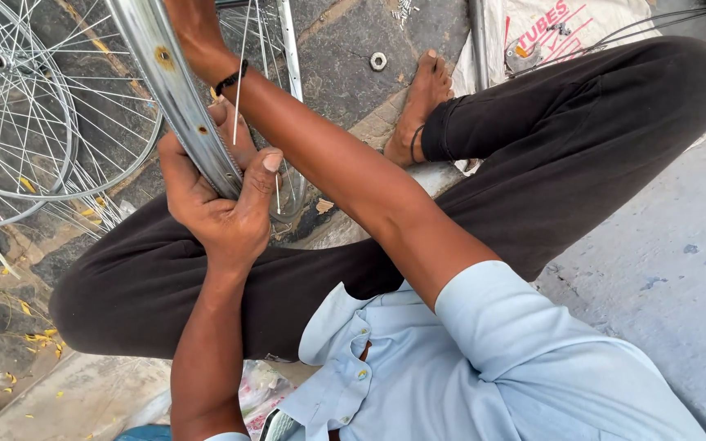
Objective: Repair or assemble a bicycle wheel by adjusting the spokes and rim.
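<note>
Overall, a person sits cross-legged on stone paving (345, 49), dark trousers (565, 147) spanning most of the view. A laced wheel (10, 122) lies flat at the left, well apart from the knees, so the lap area remains open for work. The rim (177, 98) runs diagonally from the top edge down to the lap, probably braced there for steadiness. The left hand (214, 204) is closed around the rim's lower end, thumb pressed beside a thin spoke (241, 82). The right arm crosses over it and leaves the top edge; whether that hand grips anything cannot be told. A loose nut (378, 61) lies near the bare foot (422, 102).
</note>
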